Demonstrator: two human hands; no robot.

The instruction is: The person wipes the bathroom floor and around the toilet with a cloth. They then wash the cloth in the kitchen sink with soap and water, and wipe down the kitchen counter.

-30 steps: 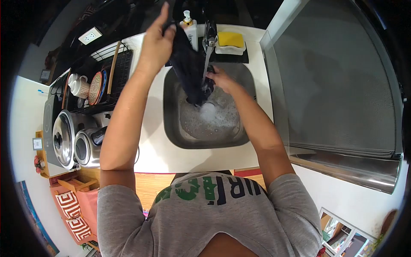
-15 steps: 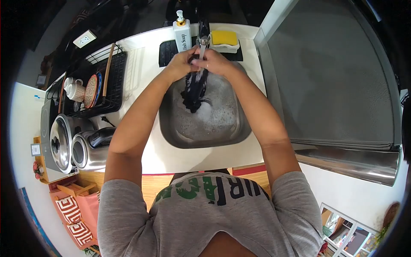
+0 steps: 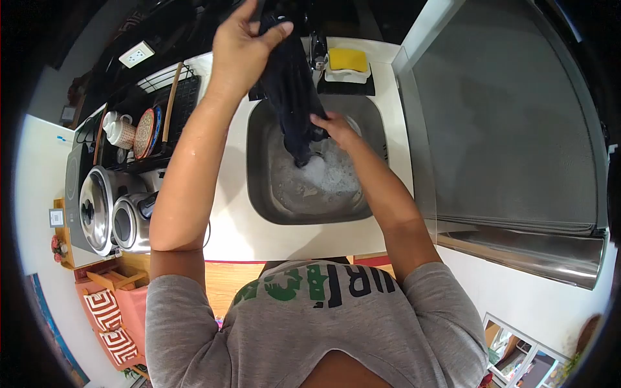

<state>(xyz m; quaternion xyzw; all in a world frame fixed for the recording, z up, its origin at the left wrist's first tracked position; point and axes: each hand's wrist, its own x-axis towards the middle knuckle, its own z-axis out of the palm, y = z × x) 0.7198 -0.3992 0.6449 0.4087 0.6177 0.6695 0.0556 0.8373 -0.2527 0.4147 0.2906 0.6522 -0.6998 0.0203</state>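
Observation:
A dark, wet-looking cloth (image 3: 289, 84) hangs stretched from above the counter down into the steel sink (image 3: 264, 184). My left hand (image 3: 244, 48) is raised high at the back and grips its upper end; some of those fingers are hidden by the cloth. Lower down, my right hand (image 3: 337, 129) pinches the cloth's right side over the sink. The cloth's bottom end reaches white suds (image 3: 326, 173) in the basin. Just behind it stands the dark faucet (image 3: 317, 53), partly covered.
A yellow sponge (image 3: 347, 59) rests on a white holder (image 3: 347, 74) right of the faucet. To the left are a black dish rack (image 3: 184, 97) with a cup and plates, a lidded pot (image 3: 97, 210) and a steel kettle (image 3: 131, 223). A grey panel (image 3: 504, 129) stands at right.
My hands were together under the running faucet with the cloth bunched up. My left hand has lifted its end up and left; my right hand has moved down and right, stretching the cloth out.

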